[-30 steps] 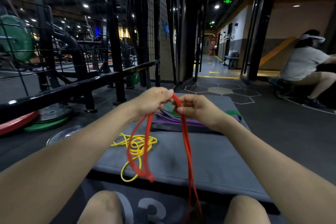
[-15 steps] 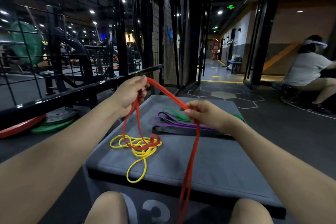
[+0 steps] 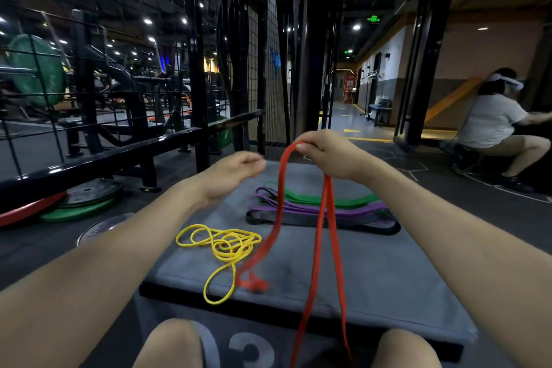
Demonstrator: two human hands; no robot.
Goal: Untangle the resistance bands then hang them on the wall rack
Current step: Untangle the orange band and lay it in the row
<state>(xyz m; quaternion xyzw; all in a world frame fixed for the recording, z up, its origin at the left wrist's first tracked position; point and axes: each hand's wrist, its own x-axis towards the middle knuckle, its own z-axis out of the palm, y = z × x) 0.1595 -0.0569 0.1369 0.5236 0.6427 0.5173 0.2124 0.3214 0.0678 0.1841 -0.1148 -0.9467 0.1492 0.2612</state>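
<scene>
Both forearms reach forward from the lower corners, bare to the wrist, converging toward the middle. The right hand point(image 3: 327, 154) is raised higher, fingers curled and pinching the top of the red band point(image 3: 324, 227), whose strands hang down below the grip on either side of the wrist. The left hand point(image 3: 231, 175) sits lower and just left of that grip, apart from the band, holding nothing, its fingers loosely bent with the tips blurred. Two bare knees show at the bottom edge.
</scene>
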